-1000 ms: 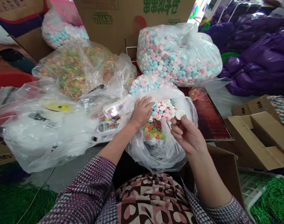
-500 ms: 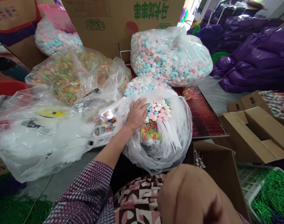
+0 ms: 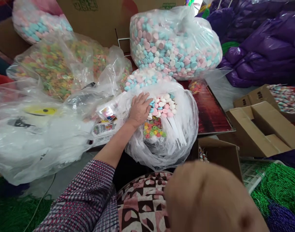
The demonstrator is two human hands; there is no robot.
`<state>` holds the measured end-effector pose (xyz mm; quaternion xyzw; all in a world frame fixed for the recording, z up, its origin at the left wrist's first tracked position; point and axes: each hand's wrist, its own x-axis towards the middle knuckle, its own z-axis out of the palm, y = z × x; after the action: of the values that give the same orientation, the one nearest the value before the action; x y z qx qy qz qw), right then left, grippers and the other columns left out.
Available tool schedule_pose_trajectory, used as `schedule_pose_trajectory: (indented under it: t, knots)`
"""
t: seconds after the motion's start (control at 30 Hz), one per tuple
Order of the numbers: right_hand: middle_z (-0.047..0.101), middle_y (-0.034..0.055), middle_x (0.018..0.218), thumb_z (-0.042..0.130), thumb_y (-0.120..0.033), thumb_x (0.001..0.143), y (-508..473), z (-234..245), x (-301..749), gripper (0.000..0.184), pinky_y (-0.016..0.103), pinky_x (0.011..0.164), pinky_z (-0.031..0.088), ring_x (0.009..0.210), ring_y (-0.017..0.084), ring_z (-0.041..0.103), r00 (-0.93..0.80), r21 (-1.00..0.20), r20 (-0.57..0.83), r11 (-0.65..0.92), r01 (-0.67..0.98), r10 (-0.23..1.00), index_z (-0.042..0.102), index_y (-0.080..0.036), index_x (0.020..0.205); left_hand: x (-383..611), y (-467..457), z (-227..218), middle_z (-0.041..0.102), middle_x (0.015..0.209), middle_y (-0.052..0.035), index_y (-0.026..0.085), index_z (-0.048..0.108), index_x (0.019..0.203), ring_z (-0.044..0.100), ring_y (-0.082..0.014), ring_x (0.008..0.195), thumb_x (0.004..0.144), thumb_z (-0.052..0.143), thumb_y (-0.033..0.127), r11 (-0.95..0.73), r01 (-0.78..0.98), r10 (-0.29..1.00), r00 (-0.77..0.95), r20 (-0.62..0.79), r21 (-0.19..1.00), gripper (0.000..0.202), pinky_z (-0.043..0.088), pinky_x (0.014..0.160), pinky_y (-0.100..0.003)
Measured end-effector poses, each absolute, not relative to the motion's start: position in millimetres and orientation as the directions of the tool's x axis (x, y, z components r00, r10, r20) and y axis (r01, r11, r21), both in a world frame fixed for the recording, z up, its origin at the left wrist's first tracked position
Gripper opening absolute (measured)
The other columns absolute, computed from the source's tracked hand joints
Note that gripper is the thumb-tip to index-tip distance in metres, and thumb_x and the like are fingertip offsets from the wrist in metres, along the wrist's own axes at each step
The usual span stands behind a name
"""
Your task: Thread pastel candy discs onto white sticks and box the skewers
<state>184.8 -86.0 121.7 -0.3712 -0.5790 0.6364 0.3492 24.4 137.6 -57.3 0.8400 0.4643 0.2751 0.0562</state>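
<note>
My left hand (image 3: 139,110) lies palm down on the white plastic, fingers stretched out, at the left edge of a pile of pink, white and blue candies (image 3: 163,105). Below that pile sit small ring-shaped candies (image 3: 154,127) in red, green and yellow. Thin white sticks (image 3: 177,130) fan out to their right. All of these rest in a round holder lined with clear plastic (image 3: 186,151). Close to the camera at the bottom right, my right hand (image 3: 208,196) is large and blurred; its fingers cannot be made out, nor whether it holds anything.
Behind stands a big bag of pastel candies (image 3: 174,45); a bag of ring candies (image 3: 53,69) is at the left. Nearer lies a clear bag of white items (image 3: 41,135). At right are open cardboard boxes (image 3: 266,129), purple bags (image 3: 266,54) and green strands (image 3: 280,187).
The view has shifted, so most things sit slightly higher and to the left. My left hand stays on the plastic beside the candies. My right hand remains near the camera and looks larger and more blurred.
</note>
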Motion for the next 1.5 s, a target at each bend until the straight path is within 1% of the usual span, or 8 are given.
schedule_pose_trajectory:
  t: [0.1,0.2,0.3,0.43,0.8,1.2,1.33,1.5]
  knots:
    - [0.074,0.001,0.082,0.06,-0.045,0.088,-30.9,76.0,196.7,0.021,0.036,0.068,0.051,0.075,0.022,0.067,-0.277,-0.993,-0.048,-0.015,0.117,0.96,0.077,-0.034,0.093,24.2,137.0,-57.8,0.051,0.151,-0.0095,0.022,0.064,0.127,0.038,-0.0286,0.145,0.095,0.043,0.026,-0.564,0.747,0.81,0.418,0.411,0.352,0.039,0.022,0.121,-0.053]
    - [0.075,0.0089,0.089,0.06,-0.038,0.086,13.5,25.3,212.9,0.023,0.037,0.073,0.047,0.084,0.026,0.068,0.163,-0.68,0.115,-0.042,0.732,0.98,0.077,-0.022,0.088,23.9,137.0,-58.8,0.052,0.15,-0.0096,0.021,0.064,0.127,0.039,-0.0285,0.144,0.095,0.043,0.025,-0.569,0.741,0.806,0.416,0.422,0.357,0.038,0.023,0.121,-0.053]
    - [0.074,0.0136,0.1,0.058,-0.039,0.088,32.5,-3.3,221.1,0.028,0.036,0.068,0.044,0.085,0.029,0.068,0.153,-0.254,0.01,-0.145,0.956,0.988,0.075,-0.019,0.097,23.4,136.5,-59.2,0.052,0.149,-0.0099,0.021,0.063,0.127,0.039,-0.027,0.144,0.096,0.04,0.022,-0.572,0.735,0.801,0.405,0.441,0.364,0.039,0.024,0.121,-0.051]
    - [0.073,0.0167,0.101,0.052,-0.041,0.091,42.5,-9.7,216.3,0.032,0.035,0.066,0.043,0.087,0.03,0.069,0.152,-0.095,-0.066,-0.158,0.983,0.986,0.072,-0.017,0.098,23.0,135.0,-59.0,0.052,0.149,-0.0103,0.021,0.063,0.127,0.041,-0.0256,0.143,0.095,0.04,0.019,-0.582,0.733,0.787,0.397,0.473,0.353,0.04,0.025,0.121,-0.049]
    - [0.061,0.0012,0.051,0.055,-0.039,0.081,73.1,-15.6,242.3,0.029,0.027,0.051,0.037,0.047,0.015,0.053,0.209,-0.568,-0.118,-0.239,0.787,0.971,0.067,-0.019,0.064,23.0,133.7,-58.9,0.056,0.146,-0.0092,0.02,0.067,0.123,0.043,-0.0271,0.142,0.093,0.043,0.017,-0.584,0.748,0.781,0.413,0.469,0.315,0.038,0.027,0.12,-0.051]
    - [0.064,0.0018,0.059,0.051,-0.045,0.085,54.8,-21.0,242.3,0.034,0.028,0.058,0.038,0.059,0.017,0.057,0.288,-0.687,0.091,-0.149,0.712,0.953,0.07,-0.019,0.076,31.7,109.9,-0.9,0.061,0.137,-0.0111,0.02,0.069,0.118,0.048,-0.031,0.136,0.091,0.048,0.018,-0.535,0.776,0.803,0.343,0.488,0.333,0.034,0.032,0.116,-0.052]
    - [0.066,0.0029,0.066,0.05,-0.044,0.089,43.4,-12.8,230.9,0.031,0.03,0.064,0.043,0.064,0.018,0.06,0.273,-0.767,0.267,0.032,0.641,0.924,0.064,-0.021,0.075,44.6,76.3,19.8,0.072,0.107,-0.0101,0.017,0.071,0.113,0.066,-0.0227,0.106,0.094,0.048,0.023,-0.522,0.601,0.849,0.298,0.436,0.605,0.03,0.051,0.096,-0.037]
    - [0.064,-0.0002,0.07,0.053,-0.05,0.092,20.8,11.2,212.7,0.031,0.028,0.061,0.046,0.056,0.013,0.057,0.223,-0.911,0.295,0.203,0.358,0.929,0.059,-0.021,0.08,60.7,51.5,13.5,0.074,0.109,-0.0061,0.022,0.071,0.113,0.069,-0.0183,0.097,0.094,0.051,0.028,-0.171,0.143,0.964,0.229,0.135,0.975,0.028,0.055,0.086,-0.032]
